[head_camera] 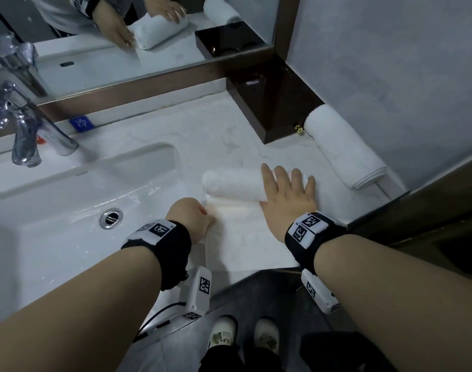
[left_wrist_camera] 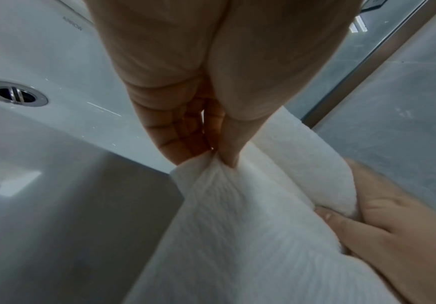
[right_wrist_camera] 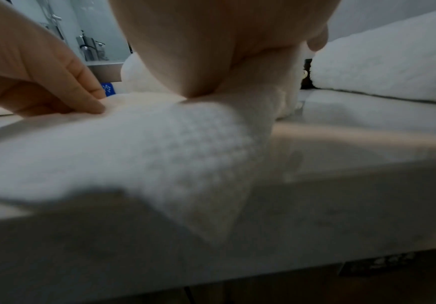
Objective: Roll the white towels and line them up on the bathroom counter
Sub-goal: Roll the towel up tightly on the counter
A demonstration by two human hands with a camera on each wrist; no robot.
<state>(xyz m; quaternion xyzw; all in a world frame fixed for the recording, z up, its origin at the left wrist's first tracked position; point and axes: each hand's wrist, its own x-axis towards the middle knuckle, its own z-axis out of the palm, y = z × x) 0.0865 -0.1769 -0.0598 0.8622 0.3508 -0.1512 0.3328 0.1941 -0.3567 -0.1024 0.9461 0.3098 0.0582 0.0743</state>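
A white towel [head_camera: 237,232] lies on the marble counter [head_camera: 202,135] right of the sink, its far part rolled into a cylinder [head_camera: 232,183]. My right hand [head_camera: 287,189] rests flat on the right end of that roll, fingers straight. My left hand [head_camera: 209,217] pinches the left edge of the flat part; the left wrist view shows thumb and fingers [left_wrist_camera: 221,160] nipping a fold of the cloth [left_wrist_camera: 237,226]. A finished rolled towel [head_camera: 342,146] lies against the right wall, also seen in the right wrist view as a rolled towel [right_wrist_camera: 393,65].
The sink basin [head_camera: 68,200] with its drain [head_camera: 111,218] and a chrome faucet [head_camera: 25,130] lie to the left. A dark brown box [head_camera: 269,108] stands in the back corner beneath the mirror [head_camera: 122,36]. The counter's front edge runs just below the towel.
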